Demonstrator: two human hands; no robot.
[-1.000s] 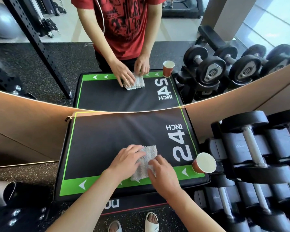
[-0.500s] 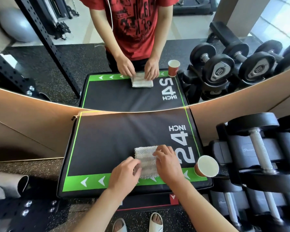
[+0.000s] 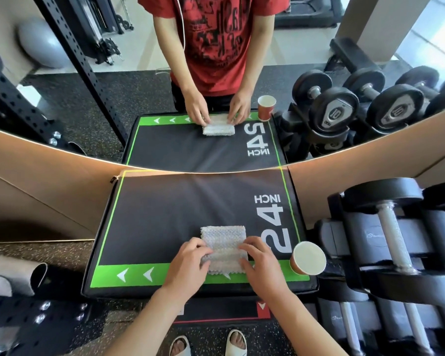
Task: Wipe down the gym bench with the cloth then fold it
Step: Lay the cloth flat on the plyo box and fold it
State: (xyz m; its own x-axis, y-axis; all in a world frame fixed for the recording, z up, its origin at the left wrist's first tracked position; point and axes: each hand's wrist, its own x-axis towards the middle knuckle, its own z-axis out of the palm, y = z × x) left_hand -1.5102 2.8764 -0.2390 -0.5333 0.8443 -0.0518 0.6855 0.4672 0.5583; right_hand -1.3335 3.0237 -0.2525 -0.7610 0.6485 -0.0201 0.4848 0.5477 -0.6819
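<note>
A white, bumpy-textured folded cloth [image 3: 223,249] lies near the lower edge of the black padded worktop [image 3: 165,217]. The left hand [image 3: 188,265] and right hand [image 3: 263,265] pinch its side edges. A red paper cup [image 3: 307,258] sits at the lower-right corner; bare padding fills the frame's centre.
</note>
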